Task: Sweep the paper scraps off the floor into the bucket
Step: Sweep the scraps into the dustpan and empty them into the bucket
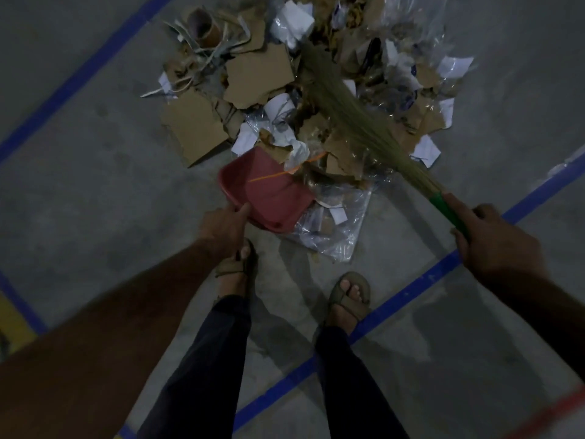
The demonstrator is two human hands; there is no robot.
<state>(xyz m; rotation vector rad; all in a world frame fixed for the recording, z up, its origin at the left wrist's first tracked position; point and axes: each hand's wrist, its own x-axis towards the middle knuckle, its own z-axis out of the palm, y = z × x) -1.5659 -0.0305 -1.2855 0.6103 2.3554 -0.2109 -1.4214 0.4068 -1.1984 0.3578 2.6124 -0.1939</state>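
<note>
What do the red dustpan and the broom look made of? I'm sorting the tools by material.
The red dustpan looks like moulded plastic: even colour, smooth matte surface, rounded rim. The broom appears to be bundled dried grass or a similar plant fibre, tan and wispy; its green handle, gripped by the right hand, seems plastic-sleeved.

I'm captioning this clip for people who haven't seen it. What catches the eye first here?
The heap of cardboard and paper scraps on the grey floor ahead of the person's feet. At its near edge, the left hand holds a red dustpan, and the right hand grips a green-handled grass broom lying across the heap.
</note>
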